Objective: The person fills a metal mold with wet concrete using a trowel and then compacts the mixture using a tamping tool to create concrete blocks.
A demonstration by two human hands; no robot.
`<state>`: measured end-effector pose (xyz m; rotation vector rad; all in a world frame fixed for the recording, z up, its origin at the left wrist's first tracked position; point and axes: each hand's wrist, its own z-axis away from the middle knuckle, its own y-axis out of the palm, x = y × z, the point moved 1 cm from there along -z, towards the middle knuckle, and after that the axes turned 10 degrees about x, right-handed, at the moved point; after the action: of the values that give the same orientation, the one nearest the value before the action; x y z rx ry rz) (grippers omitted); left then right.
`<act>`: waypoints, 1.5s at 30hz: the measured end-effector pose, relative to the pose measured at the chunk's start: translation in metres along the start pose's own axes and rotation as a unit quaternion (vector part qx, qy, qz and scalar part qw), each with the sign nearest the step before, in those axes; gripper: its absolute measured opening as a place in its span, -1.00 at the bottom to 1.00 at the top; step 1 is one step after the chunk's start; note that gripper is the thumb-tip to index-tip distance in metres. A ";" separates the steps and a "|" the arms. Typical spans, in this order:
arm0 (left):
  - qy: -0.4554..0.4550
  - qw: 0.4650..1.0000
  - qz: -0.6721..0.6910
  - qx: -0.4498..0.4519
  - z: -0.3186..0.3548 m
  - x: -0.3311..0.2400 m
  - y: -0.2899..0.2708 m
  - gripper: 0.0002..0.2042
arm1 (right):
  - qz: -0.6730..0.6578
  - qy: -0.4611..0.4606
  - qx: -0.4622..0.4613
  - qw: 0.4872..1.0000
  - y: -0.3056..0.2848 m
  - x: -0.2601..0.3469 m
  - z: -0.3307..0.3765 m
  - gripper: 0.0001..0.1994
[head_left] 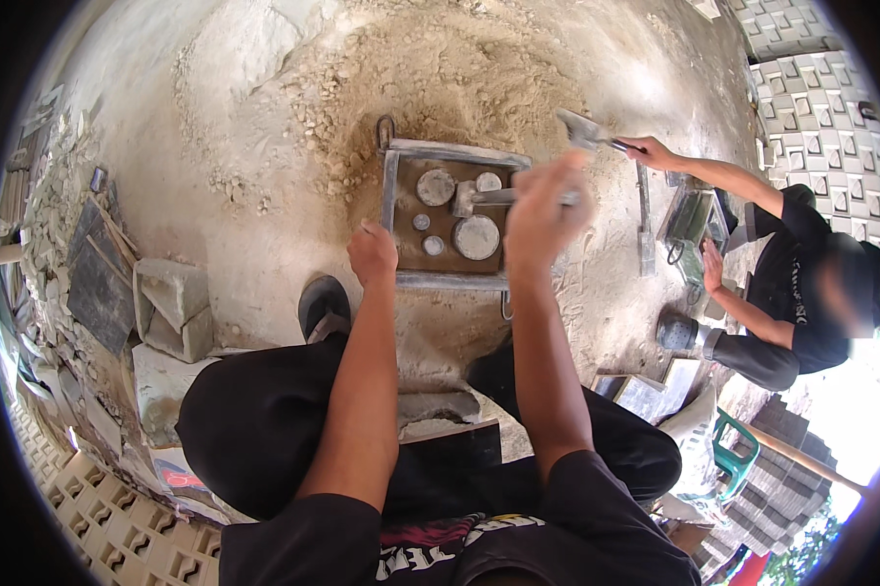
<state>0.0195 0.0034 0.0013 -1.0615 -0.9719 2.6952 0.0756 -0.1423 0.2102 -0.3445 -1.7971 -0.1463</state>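
Observation:
A rectangular metal mould frame (450, 282) lies on the ground before me, filled with brown sandy material. Several round grey discs of different sizes sit in it, among them a large disc (477, 237) and another at the upper left (436, 187). My left hand (371, 252) is closed at the frame's left side and appears to grip its edge. In my right hand (549, 220), blurred by motion, is a hammer (465, 199); its head is over the middle of the frame, between the discs. Whether the head touches anything I cannot tell.
Loose sandy soil (450, 83) is heaped beyond the frame. At right a co-worker (801, 283) crouches, holding a trowel-like tool (581, 129) near my right hand, beside another mould (694, 220). Concrete blocks (174, 303) and rubble lie left; a green plastic chair (735, 449) stands lower right.

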 end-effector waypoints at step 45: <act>-0.012 1.000 0.002 0.017 -0.004 -0.001 0.000 -0.47 | -0.076 0.034 0.168 0.982 0.021 0.000 -0.071 -0.54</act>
<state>0.0223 0.0056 -0.0003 -1.0271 -0.9265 2.7236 0.1479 -0.1419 0.2260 0.0387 -1.7429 0.0385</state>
